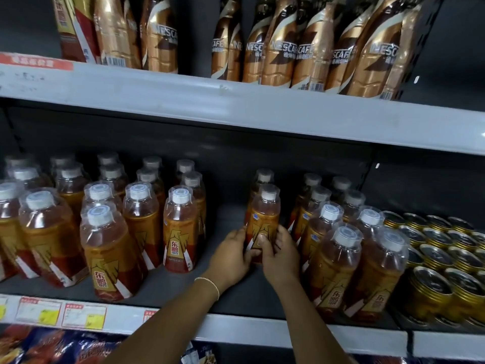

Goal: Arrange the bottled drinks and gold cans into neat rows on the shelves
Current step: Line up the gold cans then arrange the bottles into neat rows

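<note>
Bottle (263, 219) between left hand (231, 256) and right hand (280, 249), bottle rows (141, 222) on both sides

Both forearms are bare from the wrists down to the lower edge of the view: the left forearm (168, 327) and the right forearm (309, 324). A thin, pale thread bracelet (211, 281), a single strand, circles the wrist just below the left hand (231, 254). The right hand (282, 254) is bare.
</note>
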`<state>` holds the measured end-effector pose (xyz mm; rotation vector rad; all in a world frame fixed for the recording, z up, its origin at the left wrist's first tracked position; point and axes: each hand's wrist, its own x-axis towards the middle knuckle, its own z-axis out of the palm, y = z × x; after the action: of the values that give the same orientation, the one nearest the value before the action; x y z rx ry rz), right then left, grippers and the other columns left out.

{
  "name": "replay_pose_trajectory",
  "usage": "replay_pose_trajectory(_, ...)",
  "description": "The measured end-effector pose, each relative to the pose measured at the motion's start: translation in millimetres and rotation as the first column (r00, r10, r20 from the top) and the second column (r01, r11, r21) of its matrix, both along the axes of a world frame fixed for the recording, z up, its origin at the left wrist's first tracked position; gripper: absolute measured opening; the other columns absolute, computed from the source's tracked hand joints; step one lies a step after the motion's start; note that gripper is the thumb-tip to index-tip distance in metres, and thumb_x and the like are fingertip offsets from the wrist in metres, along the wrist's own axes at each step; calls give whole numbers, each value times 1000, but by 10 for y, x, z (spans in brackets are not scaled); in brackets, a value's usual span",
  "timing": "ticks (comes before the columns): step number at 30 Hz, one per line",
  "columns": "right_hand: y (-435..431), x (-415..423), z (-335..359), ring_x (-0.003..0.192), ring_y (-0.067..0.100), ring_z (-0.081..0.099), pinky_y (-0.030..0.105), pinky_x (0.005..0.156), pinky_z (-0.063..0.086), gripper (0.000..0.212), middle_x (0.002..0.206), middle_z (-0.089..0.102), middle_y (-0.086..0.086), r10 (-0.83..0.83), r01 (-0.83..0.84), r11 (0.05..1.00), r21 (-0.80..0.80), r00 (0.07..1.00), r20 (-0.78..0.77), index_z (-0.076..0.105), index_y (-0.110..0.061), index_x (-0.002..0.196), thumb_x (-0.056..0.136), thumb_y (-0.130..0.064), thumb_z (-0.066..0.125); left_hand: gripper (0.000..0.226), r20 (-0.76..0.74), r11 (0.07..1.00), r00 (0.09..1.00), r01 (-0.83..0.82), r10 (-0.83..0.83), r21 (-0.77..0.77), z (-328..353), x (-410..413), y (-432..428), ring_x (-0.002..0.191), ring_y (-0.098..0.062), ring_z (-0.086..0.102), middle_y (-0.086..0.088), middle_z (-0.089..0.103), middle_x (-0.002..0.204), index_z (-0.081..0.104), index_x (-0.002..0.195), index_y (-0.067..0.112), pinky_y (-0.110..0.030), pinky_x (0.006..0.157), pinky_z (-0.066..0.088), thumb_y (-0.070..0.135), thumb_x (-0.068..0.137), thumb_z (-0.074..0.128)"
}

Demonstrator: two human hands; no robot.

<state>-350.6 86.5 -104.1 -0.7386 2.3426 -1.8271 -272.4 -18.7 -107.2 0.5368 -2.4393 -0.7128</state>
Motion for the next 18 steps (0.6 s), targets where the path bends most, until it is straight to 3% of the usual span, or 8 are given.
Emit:
replay_pose_trajectory(6, -60, -46, -81, 105, 2, 55, 19, 91, 43, 52, 126, 58, -2, 4, -4, 1000, -13, 1000, -24, 50, -20, 140, 92, -23, 68, 57, -40, 1000, 999, -31, 31, -1, -81, -82, -60, 117, -21, 52, -6, 56, 130, 42, 142, 12, -32, 99, 43, 34, 91, 59)
replay_pose_trajectory(9, -87, -58, -115, 96, -15, 54, 7, 85, 41, 52, 122, 62, -7, 20, -21, 999, -35, 1000, -5, 50, -21, 141, 93, -17, 67, 57, -55, 999, 998, -28, 27, -19, -114, -105, -107, 116, -24, 53, -8, 57, 127, 44, 141, 10, -33, 98, 43, 34, 91, 60)
replay_pose_trajectory(12, -105, -76, -164, 89, -30, 51, -3, 77, 39, 51, 105, 55, -28, 17, -16, 998, -59, 1000, 16, 49, -19, 142, 94, -13, 66, 59, -71, 999, 997, -39, 37, -28, -149, -115, -121, 116, -24, 53, -8, 58, 127, 43, 141, 9, -32, 99, 43, 35, 91, 60)
replay_pose_trajectory(18, -92, -46, -200, 99, -17, 51, 7, 88, 39, 54, 117, 56, -17, 34, -35, 999, -30, 999, -8, 44, -22, 146, 97, -5, 58, 58, -81, 997, 996, -47, 42, -60, -162, -107, -129, 113, -26, 54, -9, 61, 122, 45, 140, 9, -32, 96, 43, 37, 91, 61)
